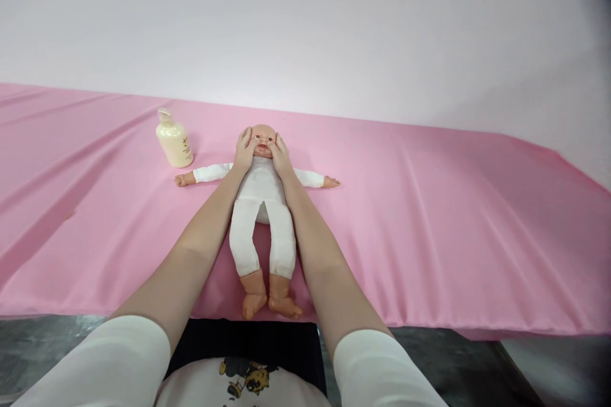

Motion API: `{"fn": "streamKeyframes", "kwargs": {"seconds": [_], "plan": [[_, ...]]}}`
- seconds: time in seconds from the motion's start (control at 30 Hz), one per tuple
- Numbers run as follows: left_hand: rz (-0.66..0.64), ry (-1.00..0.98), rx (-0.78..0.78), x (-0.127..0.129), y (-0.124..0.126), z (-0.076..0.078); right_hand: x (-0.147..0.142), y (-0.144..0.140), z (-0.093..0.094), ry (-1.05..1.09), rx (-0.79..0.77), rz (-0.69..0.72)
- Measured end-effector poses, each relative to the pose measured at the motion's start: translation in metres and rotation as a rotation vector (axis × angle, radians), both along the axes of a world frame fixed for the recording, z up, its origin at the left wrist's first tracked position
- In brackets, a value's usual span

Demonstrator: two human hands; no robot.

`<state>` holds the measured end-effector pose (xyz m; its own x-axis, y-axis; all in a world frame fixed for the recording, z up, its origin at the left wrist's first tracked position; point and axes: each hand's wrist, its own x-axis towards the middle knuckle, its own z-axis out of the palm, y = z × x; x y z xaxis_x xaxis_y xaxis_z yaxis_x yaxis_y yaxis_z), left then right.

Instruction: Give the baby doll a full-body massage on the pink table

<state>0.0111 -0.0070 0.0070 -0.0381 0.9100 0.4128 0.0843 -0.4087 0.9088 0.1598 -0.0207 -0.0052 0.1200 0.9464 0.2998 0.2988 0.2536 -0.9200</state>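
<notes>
A baby doll [260, 181] with a white cloth body lies on its back, its arms spread wide and its feet toward me. My left hand [245, 150] rests against the left side of the doll's head, fingers stretched out and the thumb on its cheek. On the opposite side, my right hand [280, 154] cups the other cheek in the same way, its fingers also extended. The doll's eyes, nose and mouth show between my two hands. Both my forearms run along either side of its body.
A cream pump bottle [174, 143] stands beyond the doll's outstretched hand, on the left. Pink cloth [429, 222] with folds covers the table. Behind the table rises a plain white wall [305, 32]. The table's front edge lies just below the doll's feet.
</notes>
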Motion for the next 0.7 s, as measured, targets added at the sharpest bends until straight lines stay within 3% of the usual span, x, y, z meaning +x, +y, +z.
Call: {"fn": "streamKeyframes", "kwargs": {"seconds": [0.27, 0.63, 0.7], "plan": [[-0.046, 0.068, 0.167, -0.0027, 0.0008, 0.0001, 0.0047, -0.0014, 0.0000, -0.059, 0.149, 0.082], [0.010, -0.012, -0.070, -0.0014, -0.0049, 0.0016, -0.0035, 0.0015, -0.0028, 0.170, -0.013, -0.023], [0.001, -0.004, -0.070, -0.0021, -0.0056, 0.0020, -0.0027, 0.0004, -0.0017, 0.188, -0.003, 0.041]]}}
